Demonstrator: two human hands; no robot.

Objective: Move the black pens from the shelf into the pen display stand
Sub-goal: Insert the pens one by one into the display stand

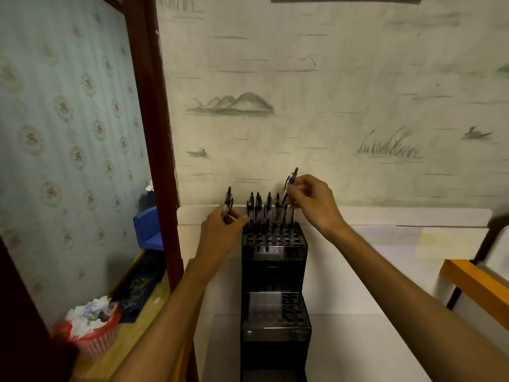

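Top tier of stand: several black pens [261, 209] upright in the back holes, against the wall; front holes vacant.
Right hand [309, 201]: pinches one pen [289, 187], tilted, tip down above the back right holes, likely lining up a hole.
Left hand [220, 226]: fingers curled round a spare pen [228, 204], held upright just left of the stand, probably next in turn.
Pen display stand [275, 256]: black, stepped; lower tier holes empty.
Shelf [358, 271]: white, carries the stand.
Writing: none legible.
Off left: red basket [95, 336] of crumpled paper.
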